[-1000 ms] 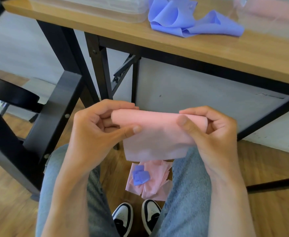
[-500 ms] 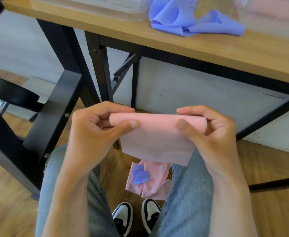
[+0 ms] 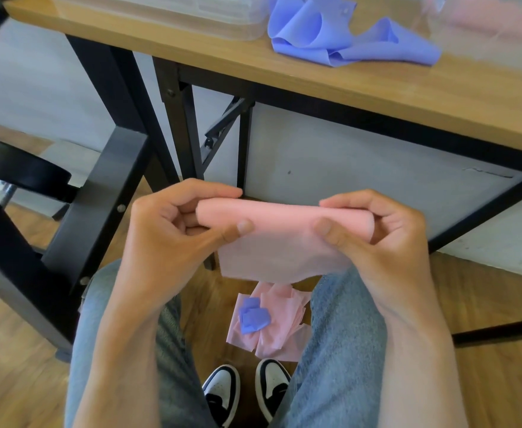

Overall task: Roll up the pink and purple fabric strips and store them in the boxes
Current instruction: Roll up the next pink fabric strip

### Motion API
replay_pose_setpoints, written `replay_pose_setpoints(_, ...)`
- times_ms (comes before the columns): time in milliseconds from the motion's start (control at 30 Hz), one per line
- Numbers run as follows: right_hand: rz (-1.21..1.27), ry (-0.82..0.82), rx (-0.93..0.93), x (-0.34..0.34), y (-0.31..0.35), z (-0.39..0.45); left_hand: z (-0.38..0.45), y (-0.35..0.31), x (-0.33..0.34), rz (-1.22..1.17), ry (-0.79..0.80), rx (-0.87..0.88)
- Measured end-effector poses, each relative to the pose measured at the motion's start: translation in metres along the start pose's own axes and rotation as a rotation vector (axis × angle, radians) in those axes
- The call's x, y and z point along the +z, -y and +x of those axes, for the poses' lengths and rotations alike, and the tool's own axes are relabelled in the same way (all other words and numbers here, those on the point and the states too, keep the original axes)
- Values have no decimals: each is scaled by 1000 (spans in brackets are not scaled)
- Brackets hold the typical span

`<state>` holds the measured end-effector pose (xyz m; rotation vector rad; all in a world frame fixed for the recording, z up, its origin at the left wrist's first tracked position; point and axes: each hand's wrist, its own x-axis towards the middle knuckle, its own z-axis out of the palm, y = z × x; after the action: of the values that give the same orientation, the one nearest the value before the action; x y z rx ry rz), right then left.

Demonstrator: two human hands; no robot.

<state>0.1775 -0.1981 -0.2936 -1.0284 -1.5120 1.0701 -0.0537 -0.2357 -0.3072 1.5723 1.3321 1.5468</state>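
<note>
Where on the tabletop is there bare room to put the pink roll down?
Bare wood runs along the table's near edge, below the purple strip, and at its left corner before the clear box. The far side is crowded: box, purple strip, another clear box at right.

Open air above the lap – table edge (image 3: 377,97) overhead ahead, black chair frame (image 3: 99,205) (left) hemming in.

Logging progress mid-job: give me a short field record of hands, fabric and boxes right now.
left hand: pinches left end of pink roll
right hand: pinches right end of roll
unrolled tail: hangs below the roll, over the lap
purple strip: loose on table, not rolled
floor pile: pink strips with a purple piece on top
clear box: on table, contents unclear
</note>
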Motion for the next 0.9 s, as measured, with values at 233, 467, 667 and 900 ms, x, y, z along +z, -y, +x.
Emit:
replay_pose_setpoints(233,-7,46,13,-2,2,0,2,-1,1,27,-30,14)
replay_pose_setpoints(467,29,-46,12,2,1,1,1,0,1,13,15,58)
replay_pose_setpoints(667,10,-2,-9,1,3,-1,0,1,0,0,-27,28)
replay_pose_setpoints(900,4,55,16,-2,5,-3,0,2,-1,21,-41,32)
